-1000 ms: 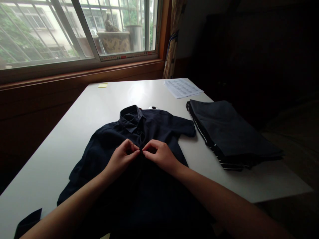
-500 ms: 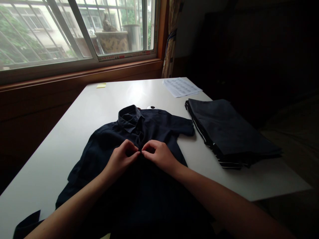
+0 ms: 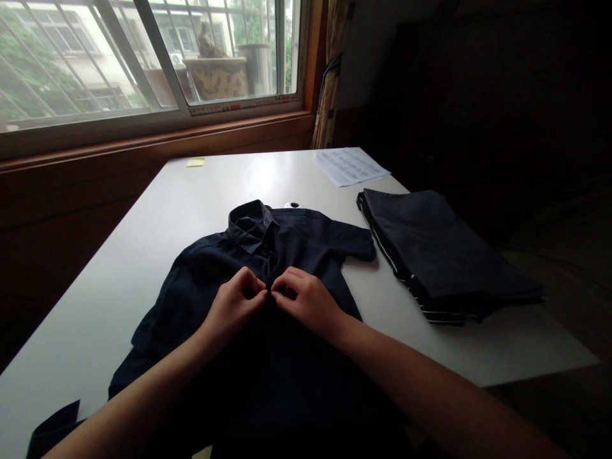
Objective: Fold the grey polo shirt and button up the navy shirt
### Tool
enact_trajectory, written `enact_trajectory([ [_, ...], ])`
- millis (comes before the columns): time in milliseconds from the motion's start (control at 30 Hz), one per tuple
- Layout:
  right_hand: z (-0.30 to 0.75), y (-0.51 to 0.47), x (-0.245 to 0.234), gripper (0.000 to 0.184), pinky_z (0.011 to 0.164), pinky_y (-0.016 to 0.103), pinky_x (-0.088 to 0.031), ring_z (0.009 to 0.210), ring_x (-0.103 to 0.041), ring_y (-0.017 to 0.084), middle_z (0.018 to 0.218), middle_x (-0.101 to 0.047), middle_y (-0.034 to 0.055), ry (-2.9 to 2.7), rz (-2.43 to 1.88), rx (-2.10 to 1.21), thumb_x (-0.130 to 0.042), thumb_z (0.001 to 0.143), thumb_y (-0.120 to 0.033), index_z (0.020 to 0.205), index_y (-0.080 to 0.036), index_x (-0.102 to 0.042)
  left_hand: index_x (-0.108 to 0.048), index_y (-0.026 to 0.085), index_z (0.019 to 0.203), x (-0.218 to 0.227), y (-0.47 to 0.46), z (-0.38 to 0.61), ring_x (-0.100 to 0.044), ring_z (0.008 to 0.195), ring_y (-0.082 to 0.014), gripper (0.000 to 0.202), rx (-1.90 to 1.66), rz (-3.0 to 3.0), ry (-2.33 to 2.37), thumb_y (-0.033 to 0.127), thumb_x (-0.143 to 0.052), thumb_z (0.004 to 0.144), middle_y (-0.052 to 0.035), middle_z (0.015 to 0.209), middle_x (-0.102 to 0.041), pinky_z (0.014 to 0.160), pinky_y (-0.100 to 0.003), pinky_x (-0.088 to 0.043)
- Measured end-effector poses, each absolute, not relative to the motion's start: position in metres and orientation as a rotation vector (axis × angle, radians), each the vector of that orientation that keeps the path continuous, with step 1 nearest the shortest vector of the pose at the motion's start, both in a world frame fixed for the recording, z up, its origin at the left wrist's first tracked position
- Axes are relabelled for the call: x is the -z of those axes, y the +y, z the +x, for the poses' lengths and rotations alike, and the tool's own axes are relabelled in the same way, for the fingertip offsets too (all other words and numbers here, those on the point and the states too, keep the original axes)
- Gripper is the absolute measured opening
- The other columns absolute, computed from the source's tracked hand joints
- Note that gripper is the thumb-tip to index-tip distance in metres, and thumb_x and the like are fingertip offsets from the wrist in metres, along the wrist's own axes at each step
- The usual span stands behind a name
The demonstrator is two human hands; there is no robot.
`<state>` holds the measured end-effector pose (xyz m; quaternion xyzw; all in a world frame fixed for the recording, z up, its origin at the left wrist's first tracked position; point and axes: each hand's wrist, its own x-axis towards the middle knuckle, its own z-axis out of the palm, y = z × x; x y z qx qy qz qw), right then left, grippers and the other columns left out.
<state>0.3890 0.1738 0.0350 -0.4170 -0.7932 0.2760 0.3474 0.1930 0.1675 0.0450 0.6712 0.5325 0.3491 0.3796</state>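
Note:
A dark navy collared shirt (image 3: 191,280) lies spread on the white table, its collar (image 3: 251,224) toward the far side. At the front placket below the collar, my left hand (image 3: 235,298) pinches the fabric between thumb and forefinger. Close against it, my right hand (image 3: 306,298) pinches the same edge from the right side. The fingertips of both hands almost meet. Whether a button is between them is too dark and small to tell. The lower part of the shirt is in deep shadow.
On the right of the table (image 3: 119,255) sits a stack of folded dark clothes (image 3: 444,248). Printed papers (image 3: 351,166) lie at the far right corner, a yellow note (image 3: 195,162) at the far left. A white round object (image 3: 293,205) sits behind the shirt's shoulder. Beyond is a window (image 3: 215,64).
My right hand's fingers have shifted slightly at the placket. My left hand keeps its pinch in the same place. The view has moved a little.

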Motion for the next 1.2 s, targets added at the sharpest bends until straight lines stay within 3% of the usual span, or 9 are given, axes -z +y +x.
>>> enact_trajectory([
  [333,0.392,0.170,-0.039,0.011,0.075,0.025,-0.048,0.082,-0.061,0.014,0.100,-0.062,0.0023,-2.158,-0.991,-0.625,-0.067,0.088,-0.022,0.098,-0.023,-0.068,-0.042,0.020,0.073,-0.040,0.168,0.192,-0.059,0.074,-0.0141,0.029,-0.904,1.596,1.286,0.029,-0.068,0.081,0.0004,0.080,-0.065,0.066,-0.024,-0.044],
  [533,0.391,0.174,-0.039,0.010,0.068,0.024,-0.047,0.070,-0.059,0.011,0.093,-0.064,-0.0004,-2.012,-1.065,-0.845,-0.072,0.084,-0.022,0.094,-0.022,-0.068,-0.048,0.019,0.077,-0.039,0.171,0.189,-0.055,0.070,-0.0127,0.026,-0.905,1.552,1.282,0.033,-0.070,0.081,-0.0004,0.081,-0.064,0.062,-0.023,-0.041],
  [933,0.396,0.183,-0.036,0.015,0.082,0.027,-0.049,0.088,-0.068,0.016,0.091,-0.074,0.0001,-1.820,-1.036,-1.104,-0.065,0.081,-0.011,0.090,-0.020,-0.073,-0.041,0.019,0.072,-0.043,0.168,0.191,-0.054,0.073,-0.0126,0.034,-0.941,1.454,1.188,0.033,-0.071,0.081,-0.0022,0.087,-0.065,0.063,-0.023,-0.042],
  [1200,0.399,0.186,-0.036,0.013,0.077,0.028,-0.051,0.082,-0.068,0.016,0.092,-0.073,0.0013,-1.707,-1.058,-1.242,-0.067,0.083,-0.025,0.094,-0.021,-0.073,-0.054,0.019,0.086,-0.045,0.175,0.188,-0.060,0.080,-0.0162,0.023,-0.901,1.558,1.252,0.035,-0.071,0.081,-0.0010,0.086,-0.064,0.070,-0.027,-0.047],
])
